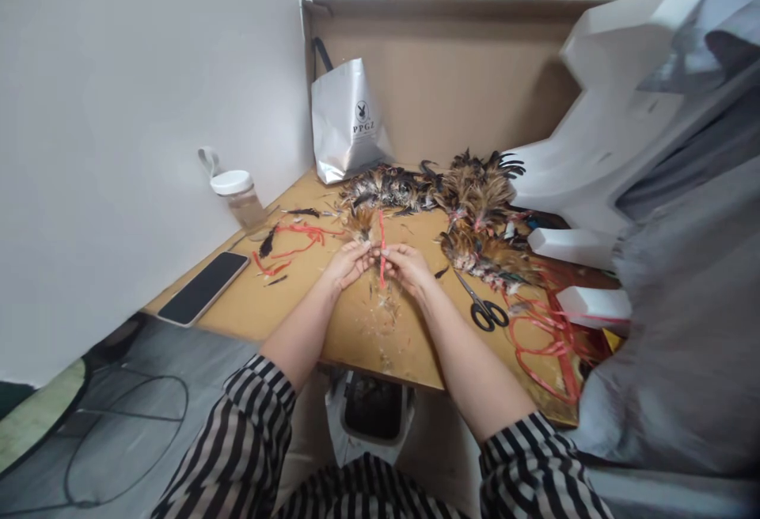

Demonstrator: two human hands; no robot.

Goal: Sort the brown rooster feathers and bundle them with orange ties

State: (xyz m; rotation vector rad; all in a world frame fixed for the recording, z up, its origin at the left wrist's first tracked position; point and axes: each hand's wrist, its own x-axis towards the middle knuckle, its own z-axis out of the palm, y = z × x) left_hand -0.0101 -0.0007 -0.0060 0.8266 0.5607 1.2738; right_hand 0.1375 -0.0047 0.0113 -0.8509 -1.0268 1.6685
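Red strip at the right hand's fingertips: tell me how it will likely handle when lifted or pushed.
The red strip is probably light, since it looks thin and narrow beside the right hand. It may well be floppy: similar red strands lie in loose loops, though this piece looks fairly straight. Pushed endwise, something so slender would likely bend.

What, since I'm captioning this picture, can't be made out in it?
All in the head view:
Lower ends of the feather tuft: hidden by the left hand.
Whether the red strip touches the tuft: too small, with the right hand close around it.
Fine print on the silver bag: too small.
Contents of the dark container: too shadowed, below the table.
Full extent of the grey cloth: cut off by the right edge.
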